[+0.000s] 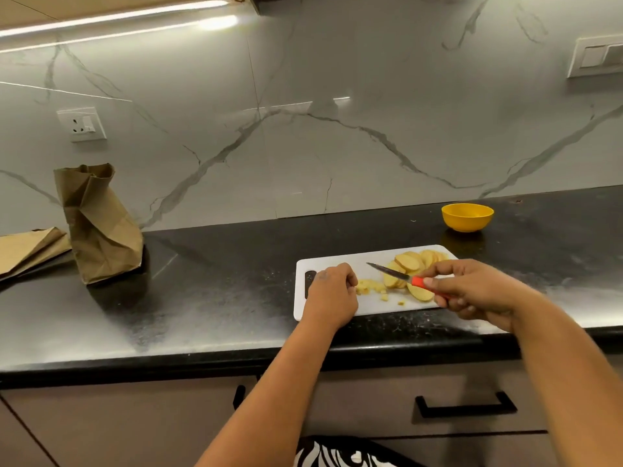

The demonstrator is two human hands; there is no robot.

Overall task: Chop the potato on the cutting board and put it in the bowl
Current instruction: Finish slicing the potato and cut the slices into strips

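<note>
A white rectangular plastic cutting board (pixel 337 261) was laid on the black speckled stone countertop (pixel 202 298), close to its front edge. Pale yellow potato slices (pixel 409 262) were fanned across the right half of the board, with one larger slice (pixel 419 293) lying nearest the front. A small heap of diced potato pieces (pixel 369 286) was gathered nearer the middle, and a few loose cubes were scattered just beside it.

The left hand (pixel 332 291) was rested on the board's left part, its fingers curled down against the diced heap; whether any piece was pinched could not be told. A small knife with a red handle and a dark blade (pixel 391 272) was gripped in the right hand (pixel 472 291), the blade held above the slices and pointed left.

A round yellow plastic bowl (pixel 467 216) was set well behind the board, near the marble-patterned backsplash (pixel 303 129). A crumpled brown paper bag (pixel 97 224) was stood far to the left.
</note>
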